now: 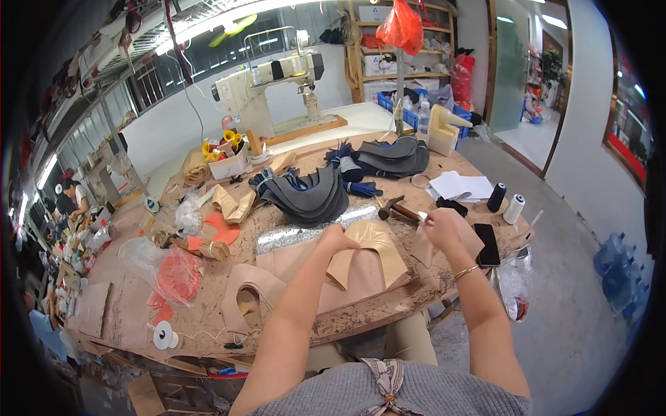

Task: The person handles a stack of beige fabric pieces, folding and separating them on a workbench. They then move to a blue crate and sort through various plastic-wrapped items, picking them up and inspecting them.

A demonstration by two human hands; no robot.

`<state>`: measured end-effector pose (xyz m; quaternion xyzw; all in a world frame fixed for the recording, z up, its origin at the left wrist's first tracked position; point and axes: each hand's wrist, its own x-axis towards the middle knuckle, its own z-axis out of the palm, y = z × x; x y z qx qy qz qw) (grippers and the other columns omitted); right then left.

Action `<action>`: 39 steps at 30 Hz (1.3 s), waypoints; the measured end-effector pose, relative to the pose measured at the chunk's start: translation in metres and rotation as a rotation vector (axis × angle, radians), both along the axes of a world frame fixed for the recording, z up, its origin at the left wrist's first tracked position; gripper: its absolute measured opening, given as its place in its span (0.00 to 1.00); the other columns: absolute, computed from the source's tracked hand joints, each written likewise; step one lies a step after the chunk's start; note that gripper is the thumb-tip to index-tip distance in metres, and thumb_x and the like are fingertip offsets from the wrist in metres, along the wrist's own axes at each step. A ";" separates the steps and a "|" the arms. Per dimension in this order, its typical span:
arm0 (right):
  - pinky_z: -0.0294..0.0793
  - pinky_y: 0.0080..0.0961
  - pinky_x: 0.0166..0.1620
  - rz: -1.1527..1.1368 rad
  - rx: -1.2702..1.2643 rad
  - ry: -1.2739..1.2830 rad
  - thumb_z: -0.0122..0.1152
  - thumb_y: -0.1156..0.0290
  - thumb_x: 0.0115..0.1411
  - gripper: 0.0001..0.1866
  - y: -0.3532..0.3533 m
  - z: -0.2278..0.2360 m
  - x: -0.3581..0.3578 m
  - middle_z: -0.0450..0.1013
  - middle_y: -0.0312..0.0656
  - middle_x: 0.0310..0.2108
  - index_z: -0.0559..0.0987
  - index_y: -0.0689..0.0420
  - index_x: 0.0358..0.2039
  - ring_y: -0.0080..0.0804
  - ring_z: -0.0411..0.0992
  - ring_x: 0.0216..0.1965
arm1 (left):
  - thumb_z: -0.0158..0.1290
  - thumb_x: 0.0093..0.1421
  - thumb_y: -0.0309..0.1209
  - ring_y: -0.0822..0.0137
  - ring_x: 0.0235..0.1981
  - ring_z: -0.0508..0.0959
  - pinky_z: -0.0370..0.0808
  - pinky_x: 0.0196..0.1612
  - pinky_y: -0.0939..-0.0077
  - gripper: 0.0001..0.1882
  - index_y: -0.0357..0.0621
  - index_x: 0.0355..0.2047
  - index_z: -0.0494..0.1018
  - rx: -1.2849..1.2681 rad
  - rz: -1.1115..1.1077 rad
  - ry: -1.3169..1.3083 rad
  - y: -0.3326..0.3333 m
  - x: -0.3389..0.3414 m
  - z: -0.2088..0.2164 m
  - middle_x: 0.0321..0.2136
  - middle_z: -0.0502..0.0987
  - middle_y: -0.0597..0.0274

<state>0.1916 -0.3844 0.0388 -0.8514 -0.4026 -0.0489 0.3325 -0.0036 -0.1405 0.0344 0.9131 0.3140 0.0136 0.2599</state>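
Observation:
My left hand (338, 238) has its fingers closed on the edge of a shiny gold U-shaped piece (373, 244), which looks like leather. That piece lies over pale pink-beige sheets (295, 258) in front of me. Just right of it, my right hand (442, 229) is closed around a small white thing (422, 216); only its tip shows, so its kind is unclear. A hammer (401, 209) with a dark head rests beyond my right hand. Another pale U-shaped piece (236, 298) lies left of my left forearm.
Stacked grey curved pieces (305, 197) lie beyond a metallic slab (281, 239). On the right are a black phone (487, 245), thread spools (514, 209) and white papers (461, 186). Plastic bags (173, 267) cover orange pieces at left. A sewing machine (270, 87) stands behind.

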 end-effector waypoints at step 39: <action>0.66 0.31 0.41 -0.139 0.619 -0.457 0.60 0.75 0.49 0.15 0.068 0.037 -0.104 0.69 0.45 0.43 0.75 0.59 0.40 0.41 0.65 0.37 | 0.39 0.61 0.24 0.53 0.41 0.76 0.77 0.42 0.58 0.20 0.37 0.55 0.58 -1.509 -0.079 -0.859 -0.094 -0.104 0.034 0.46 0.70 0.50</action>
